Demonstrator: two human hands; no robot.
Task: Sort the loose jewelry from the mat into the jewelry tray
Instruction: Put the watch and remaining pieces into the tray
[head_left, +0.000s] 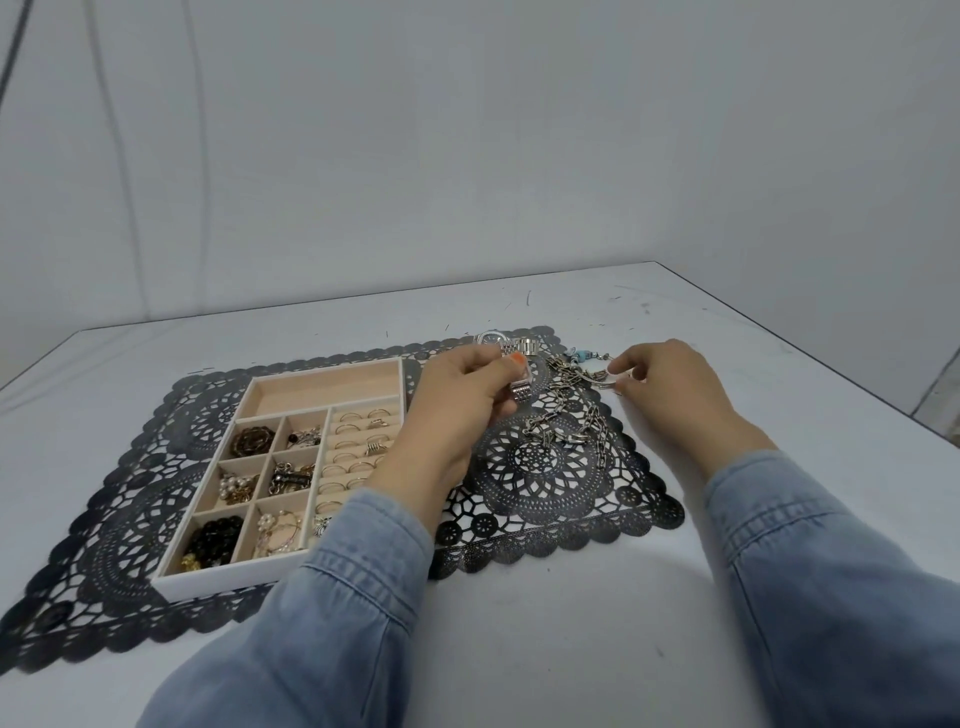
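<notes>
The jewelry tray sits on the left part of a black lace-pattern mat on a white surface, its long axis running away from the person and leaning slightly right. The long compartment at its far end holds nothing. Below that, six small compartments on its left side hold brooches, pearls, hoops and dark pieces. The padded rows on its right side carry rings.

Just right of the tray's far right corner, the left hand is curled round a silver watch and holds it above the mat. The watch's round face points away from the person at the far end. Its metal band arcs to the right over the fingers, and one end hangs down toward the person past an orange-painted thumbnail.

Farther right of the tray, the right hand pinches a curved silver hoop between thumb and fingertips near the mat's far right edge. A small blue charm lies just beyond the hoop.

A loose heap of silver chain lies on the mat between the two hands, well right of the tray. Its strands run mostly from the far edge toward the person.

Both arms wear blue denim sleeves.
</notes>
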